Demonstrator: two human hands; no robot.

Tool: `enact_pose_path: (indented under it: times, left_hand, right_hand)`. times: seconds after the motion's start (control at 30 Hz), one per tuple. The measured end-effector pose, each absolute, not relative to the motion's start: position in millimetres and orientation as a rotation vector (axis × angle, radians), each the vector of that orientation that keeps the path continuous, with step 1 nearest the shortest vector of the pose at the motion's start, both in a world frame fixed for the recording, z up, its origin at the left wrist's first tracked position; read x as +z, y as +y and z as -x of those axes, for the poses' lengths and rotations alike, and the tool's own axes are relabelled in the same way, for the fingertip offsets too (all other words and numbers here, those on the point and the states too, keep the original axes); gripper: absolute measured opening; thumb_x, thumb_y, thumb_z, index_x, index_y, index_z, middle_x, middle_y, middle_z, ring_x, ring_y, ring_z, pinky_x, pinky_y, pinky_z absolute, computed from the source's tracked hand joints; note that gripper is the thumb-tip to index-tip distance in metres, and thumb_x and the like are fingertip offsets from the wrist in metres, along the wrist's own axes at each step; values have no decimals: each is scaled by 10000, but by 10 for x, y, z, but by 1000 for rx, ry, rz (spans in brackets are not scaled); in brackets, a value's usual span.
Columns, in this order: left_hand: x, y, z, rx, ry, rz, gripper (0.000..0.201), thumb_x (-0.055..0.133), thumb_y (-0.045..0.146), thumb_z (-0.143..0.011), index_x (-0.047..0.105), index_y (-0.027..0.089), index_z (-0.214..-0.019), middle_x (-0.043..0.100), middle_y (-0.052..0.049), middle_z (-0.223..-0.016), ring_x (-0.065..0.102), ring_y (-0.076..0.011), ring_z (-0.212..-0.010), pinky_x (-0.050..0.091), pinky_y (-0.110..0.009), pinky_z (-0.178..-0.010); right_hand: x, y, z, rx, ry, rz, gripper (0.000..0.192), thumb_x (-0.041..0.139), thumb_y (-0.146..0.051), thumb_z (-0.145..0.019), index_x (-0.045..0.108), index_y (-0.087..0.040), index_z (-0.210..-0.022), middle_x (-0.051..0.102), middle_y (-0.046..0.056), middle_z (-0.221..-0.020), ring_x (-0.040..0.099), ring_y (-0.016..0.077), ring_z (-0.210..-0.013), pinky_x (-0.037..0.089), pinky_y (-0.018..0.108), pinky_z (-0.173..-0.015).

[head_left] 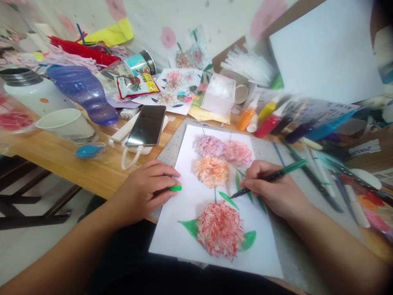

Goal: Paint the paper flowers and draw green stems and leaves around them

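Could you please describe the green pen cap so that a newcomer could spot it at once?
Start at the white sheet with flowers. On its left edge rests the left hand; the green pen cap pokes out from its fingertips. It is short and bright green, unlike the long marker in the right hand.

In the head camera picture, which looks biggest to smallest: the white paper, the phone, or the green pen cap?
1. White paper
2. Phone, though it lies farther away
3. Green pen cap, in the left hand
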State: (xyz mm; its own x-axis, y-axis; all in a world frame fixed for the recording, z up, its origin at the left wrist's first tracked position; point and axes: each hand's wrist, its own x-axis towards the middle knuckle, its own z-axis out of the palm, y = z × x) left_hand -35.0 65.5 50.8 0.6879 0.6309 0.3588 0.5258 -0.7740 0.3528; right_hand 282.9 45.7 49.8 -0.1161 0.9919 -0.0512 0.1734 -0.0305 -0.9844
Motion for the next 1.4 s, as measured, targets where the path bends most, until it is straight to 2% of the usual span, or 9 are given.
enact_pose_path:
  times: [0.27,0.43,0.57,0.63,0.77,0.87,0.93,0.97,1.4]
  left_hand:
    - [517,683,331,667,950,-2697,126,579,240,-889,698,221,-924,694,-31,-1028,609,-168,-931,477,-325,-846]
    - [537,663,353,771,899,-2750,138,574,230,-889,700,227,-945,707,-42,-1025,621,-176,-949,518,-329,-835]
    - [580,556,453,937,818,-2797,192,566,158,-873,676,228,-1015,716,-60,-1032,625,-190,-977,529,-362,-867]
    - [577,474,519,928,792,-2816,224,576,141,-859,666,237,-1040,714,-57,-1051,629,-193,-1000,530,-367,-892]
    - [502,304,602,858,719,-2795,233,573,127,-856,652,224,-1052,701,-67,-1098,615,-202,-1084,540,-353,-933]
    - [425,227,610,842,705,-2765,247,575,124,-859,639,213,-1080,691,-78,-1135,592,-212,-1146,542,-355,-954]
    - [390,210,604,854,705,-2754,261,575,123,-862,629,214,-1101,686,-81,-1153,581,-216,-1171,539,-370,-967]
    - [381,210,601,860,701,-2751,263,574,124,-865,626,216,-1106,685,-82,-1157,578,-218,-1178,537,-380,-971]
    - [282,228,567,974,649,-2824,238,627,76,-821,645,157,-1044,711,-78,-1091,611,-217,-1143,521,-390,-994]
  right_hand:
    - [539,445,-2774,1251,-1380,1270,223,733,-222,-651,537,-191,-549,512,-44,-456,425,79,-437,309,218,-428]
    - [717,455,-2875,1010,-1224,1162,262,692,-341,-721,489,-233,-594,469,-59,-446,451,106,-425,393,251,-448]
    - [927,197,-3146,734,-1291,1151,110,714,-322,-777,637,-265,-832,661,-21,-656,608,138,-594,508,270,-583]
    - [945,-59,-3260,576,-1537,1306,174,650,-301,-848,684,-290,-1018,735,27,-897,680,165,-753,550,283,-678]
    - [781,-512,-3244,654,-1599,1360,325,538,-371,-914,633,-322,-1221,742,45,-952,701,201,-859,572,301,-727]
    - [622,-559,-2999,732,-1342,1415,258,558,-438,-884,716,-262,-988,720,49,-806,679,188,-734,554,285,-648]
    - [557,-462,-2812,750,-1244,1484,250,630,-430,-823,659,-217,-695,616,18,-577,601,157,-550,498,264,-523]
    - [538,-399,-2733,758,-1221,1496,274,631,-417,-818,606,-213,-636,569,2,-523,580,151,-515,479,260,-497]
    - [545,-208,-2548,695,-1344,1565,206,608,-316,-742,536,-207,-584,536,-20,-516,477,126,-506,358,260,-502]
